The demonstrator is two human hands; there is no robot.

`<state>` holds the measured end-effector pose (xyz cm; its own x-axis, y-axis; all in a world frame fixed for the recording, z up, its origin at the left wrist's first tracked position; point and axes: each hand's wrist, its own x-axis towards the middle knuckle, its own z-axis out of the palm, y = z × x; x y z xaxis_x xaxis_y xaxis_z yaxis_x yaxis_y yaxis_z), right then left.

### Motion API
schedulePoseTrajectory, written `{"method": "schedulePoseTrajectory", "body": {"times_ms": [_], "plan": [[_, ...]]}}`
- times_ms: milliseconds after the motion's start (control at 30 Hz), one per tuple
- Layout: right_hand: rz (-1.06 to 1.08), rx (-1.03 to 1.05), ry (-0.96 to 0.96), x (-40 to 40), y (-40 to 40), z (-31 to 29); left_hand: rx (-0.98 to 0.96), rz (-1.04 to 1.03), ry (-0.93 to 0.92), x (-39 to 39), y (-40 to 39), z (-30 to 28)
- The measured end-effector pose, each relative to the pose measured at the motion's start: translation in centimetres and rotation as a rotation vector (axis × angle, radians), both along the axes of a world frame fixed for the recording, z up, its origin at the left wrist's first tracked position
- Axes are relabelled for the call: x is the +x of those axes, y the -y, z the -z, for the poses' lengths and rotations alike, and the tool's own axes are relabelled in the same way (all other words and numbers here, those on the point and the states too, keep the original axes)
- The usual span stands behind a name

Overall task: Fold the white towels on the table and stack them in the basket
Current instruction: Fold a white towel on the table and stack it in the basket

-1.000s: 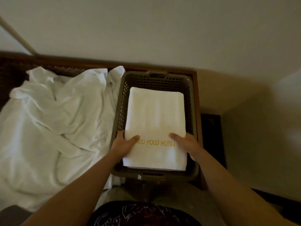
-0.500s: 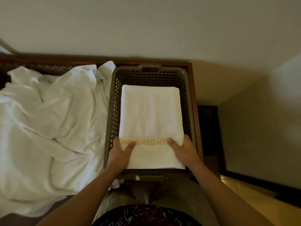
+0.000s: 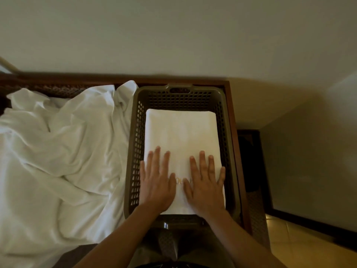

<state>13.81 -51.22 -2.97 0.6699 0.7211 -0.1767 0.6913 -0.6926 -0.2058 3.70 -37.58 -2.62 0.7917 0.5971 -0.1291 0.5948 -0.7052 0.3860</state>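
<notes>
1. Both hands are flat on the folded towel [image 3: 181,136], fingers straight and spread. The left hand [image 3: 155,182] covers the near-left part, the right hand [image 3: 205,184] the near-right. Neither grips anything; they are pressing down with open palms.
2. My read on why: flat palms squash the fold and level it, so the next towel has an even surface to sit on.
3. The folded towel lies inside the basket [image 3: 229,144], long side running away from the person, filling most of the floor with a gap at the far end. Gold lettering peeks out between the two thumbs.
4. The basket sits at the right end of the bench [image 3: 232,113], right up against its wooden edge, close to the person for an easy reach.
5. Just left of the basket, a heap of unfolded white towels [image 3: 58,151] sprawls over the bench, one flap touching the basket's far-left corner. Plenty still to fold, so the job looks early on.
</notes>
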Motion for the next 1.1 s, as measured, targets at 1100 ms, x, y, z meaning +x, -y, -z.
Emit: {"method": "schedulePoseTrajectory", "body": {"times_ms": [1100], "plan": [[0.253, -0.001, -0.202, 14.9, -9.2, 2.3, -0.059, -0.103, -0.209, 9.4, -11.6, 3.9]]}}
